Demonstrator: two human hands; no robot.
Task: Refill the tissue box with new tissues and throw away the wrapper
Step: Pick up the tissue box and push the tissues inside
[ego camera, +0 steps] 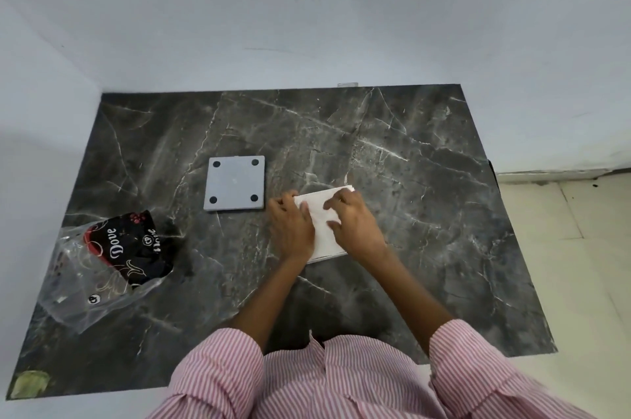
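Note:
A stack of white tissues [321, 230] lies in the middle of the dark marble table [426, 179]. My left hand [292, 225] grips its left edge, fingers curled around the side. My right hand [355, 222] rests flat on top and over the right side of the stack. To the left of the stack lies a grey square tissue box piece [235, 183] with small black round feet at its corners facing up. A crumpled clear and black "Dove" plastic wrapper [112, 261] lies near the table's left edge.
White walls close in the table at the back and on the left. A pale tiled floor [563, 265] shows to the right of the table. My striped pink sleeves fill the bottom of the view.

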